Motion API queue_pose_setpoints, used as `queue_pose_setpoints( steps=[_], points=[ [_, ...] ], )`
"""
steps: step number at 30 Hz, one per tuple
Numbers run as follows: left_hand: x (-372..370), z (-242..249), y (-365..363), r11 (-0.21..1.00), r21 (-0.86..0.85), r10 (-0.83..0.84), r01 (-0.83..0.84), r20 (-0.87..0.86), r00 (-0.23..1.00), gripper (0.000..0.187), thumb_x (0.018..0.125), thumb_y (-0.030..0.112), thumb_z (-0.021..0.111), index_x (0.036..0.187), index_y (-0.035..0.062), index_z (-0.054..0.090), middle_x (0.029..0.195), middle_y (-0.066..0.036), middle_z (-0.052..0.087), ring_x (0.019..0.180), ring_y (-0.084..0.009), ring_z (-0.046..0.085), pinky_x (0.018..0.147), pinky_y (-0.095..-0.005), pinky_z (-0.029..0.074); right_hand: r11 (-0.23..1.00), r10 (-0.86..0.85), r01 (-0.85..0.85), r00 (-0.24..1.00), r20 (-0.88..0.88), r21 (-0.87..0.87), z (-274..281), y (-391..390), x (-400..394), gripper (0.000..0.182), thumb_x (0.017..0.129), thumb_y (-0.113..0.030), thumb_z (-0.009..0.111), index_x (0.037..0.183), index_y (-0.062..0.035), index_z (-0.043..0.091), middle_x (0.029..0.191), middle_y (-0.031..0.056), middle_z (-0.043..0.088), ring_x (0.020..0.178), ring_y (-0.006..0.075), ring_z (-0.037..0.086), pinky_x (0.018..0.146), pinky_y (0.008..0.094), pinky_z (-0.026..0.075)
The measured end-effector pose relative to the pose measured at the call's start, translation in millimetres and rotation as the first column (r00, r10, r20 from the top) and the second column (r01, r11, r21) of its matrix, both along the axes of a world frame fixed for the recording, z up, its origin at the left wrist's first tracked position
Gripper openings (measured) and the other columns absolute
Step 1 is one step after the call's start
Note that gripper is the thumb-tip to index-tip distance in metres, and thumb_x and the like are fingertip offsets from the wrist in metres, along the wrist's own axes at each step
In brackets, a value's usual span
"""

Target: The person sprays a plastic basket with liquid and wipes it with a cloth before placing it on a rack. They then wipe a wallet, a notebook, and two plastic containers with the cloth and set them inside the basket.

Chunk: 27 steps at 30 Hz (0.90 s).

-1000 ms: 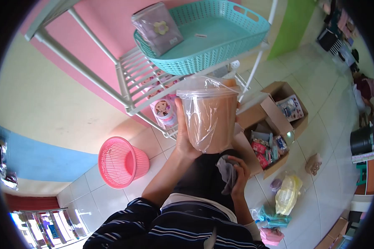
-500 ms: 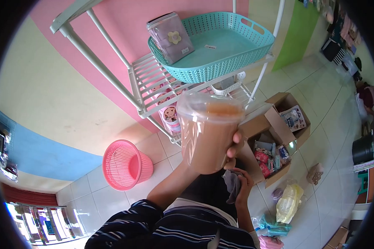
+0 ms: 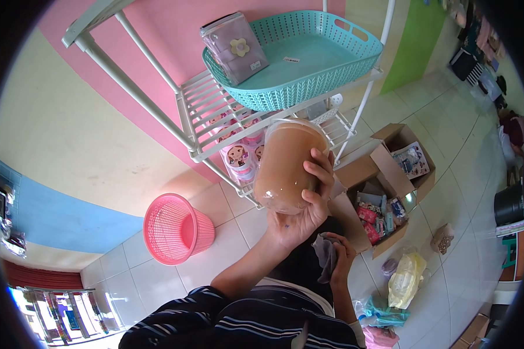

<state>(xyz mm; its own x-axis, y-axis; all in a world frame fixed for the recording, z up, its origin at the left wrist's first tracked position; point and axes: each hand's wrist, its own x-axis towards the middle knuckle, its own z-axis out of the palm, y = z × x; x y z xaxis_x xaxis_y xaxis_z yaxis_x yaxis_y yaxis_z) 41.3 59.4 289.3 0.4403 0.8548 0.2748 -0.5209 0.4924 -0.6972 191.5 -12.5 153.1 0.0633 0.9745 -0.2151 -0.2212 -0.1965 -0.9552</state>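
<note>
A brownish plastic jar point(image 3: 288, 157) with a clear rim is tilted in front of the shelf rack. My left hand point(image 3: 308, 200) is wrapped round its side, thumb and fingers curled on the right of it. Lower down, close to my dark trousers, my right hand point(image 3: 344, 256) grips a crumpled grey cloth point(image 3: 326, 256). Behind the jar, pink containers with cartoon faces point(image 3: 239, 157) stand on the lower part of the white rack point(image 3: 201, 142), partly hidden by it.
A turquoise basket point(image 3: 308, 87) with a purple flowered pack point(image 3: 236, 49) tops the rack. A pink wastebasket point(image 3: 201, 232) stands left on the tiles. To the right are open cardboard boxes point(image 3: 384, 168) with packaged goods, a yellow plastic bag point(image 3: 407, 279) and a turquoise bag point(image 3: 384, 314).
My left hand has raised and turned the jar, so its side and lower end now face me and more of my fingers show. My right hand keeps the cloth in nearly the same spot.
</note>
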Motion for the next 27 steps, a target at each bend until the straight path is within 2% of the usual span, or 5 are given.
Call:
queue_pose_setpoints(
  steps=[10, 15, 20, 26, 27],
  points=[
    [-0.9, 0.3, 1.6, 1.000, 0.001, -0.001, 0.001, 0.011, 1.000, 0.062, 0.078, 0.034, 0.052, 0.126, 0.0047, 0.027, 0.108, -0.003, 0.049, 0.096, -0.0141, 0.051, 0.071, -0.0396, 0.045, 1.000, 0.014, -0.014, 0.999, 0.031, 0.006, 0.8, -0.3, -0.2, 0.025, 0.077, -0.006, 0.043, 0.092, 0.0037, 0.061, 0.087, 0.0094, 0.061, 0.082, 0.0144, 0.056, 0.078, 0.0235, 0.042],
    [-10.7, -34.5, 20.5, 0.716, 0.695, 0.329, -0.067, -0.252, 0.910, 0.064, 0.083, 0.041, 0.049, 0.129, 0.0079, 0.020, 0.092, -0.012, 0.054, 0.076, -0.0219, 0.057, 0.058, -0.0380, 0.050, 0.998, -0.014, 0.016, 0.999, -0.036, 0.061, 13.5, 14.8, 4.7, 0.033, 0.080, -0.016, 0.037, 0.098, 0.0046, 0.056, 0.096, 0.0111, 0.057, 0.089, 0.0169, 0.054, 0.082, 0.0259, 0.041],
    [-25.9, -40.5, 16.5, 0.643, 0.765, 0.414, 0.045, -0.396, 0.820, 0.063, 0.082, 0.042, 0.051, 0.125, 0.0068, 0.023, 0.082, -0.017, 0.055, 0.068, -0.0246, 0.057, 0.051, -0.0367, 0.048, 0.963, -0.082, 0.103, 0.993, -0.090, 0.250, 49.8, 35.3, 4.2, 0.039, 0.084, -0.025, 0.037, 0.109, 0.0027, 0.049, 0.107, 0.0124, 0.052, 0.096, 0.0195, 0.052, 0.083, 0.0300, 0.042],
    [-40.8, -50.5, -1.9, 0.671, 0.668, 0.506, 0.322, -0.730, 0.460, 0.064, 0.078, 0.045, 0.056, 0.120, 0.0020, 0.033, 0.089, -0.023, 0.053, 0.073, -0.0269, 0.055, 0.055, -0.0350, 0.047, 0.709, -0.307, 0.117, 0.939, 0.156, 0.695, 138.6, 32.9, -17.9, 0.036, 0.079, -0.025, 0.042, 0.102, -0.0025, 0.058, 0.096, 0.0137, 0.058, 0.087, 0.0208, 0.056, 0.077, 0.0348, 0.041],
    [-41.3, -47.4, 20.7, 0.691, 0.665, 0.525, 0.285, -0.732, 0.435, 0.064, 0.078, 0.045, 0.056, 0.120, 0.0019, 0.033, 0.090, -0.023, 0.052, 0.074, -0.0271, 0.054, 0.056, -0.0352, 0.047, 0.534, -0.236, -0.194, 0.901, 0.365, 0.823, 148.6, 31.9, -21.9, 0.034, 0.077, -0.025, 0.045, 0.101, -0.0049, 0.059, 0.094, 0.0121, 0.059, 0.085, 0.0212, 0.057, 0.074, 0.0342, 0.040]
  ],
)
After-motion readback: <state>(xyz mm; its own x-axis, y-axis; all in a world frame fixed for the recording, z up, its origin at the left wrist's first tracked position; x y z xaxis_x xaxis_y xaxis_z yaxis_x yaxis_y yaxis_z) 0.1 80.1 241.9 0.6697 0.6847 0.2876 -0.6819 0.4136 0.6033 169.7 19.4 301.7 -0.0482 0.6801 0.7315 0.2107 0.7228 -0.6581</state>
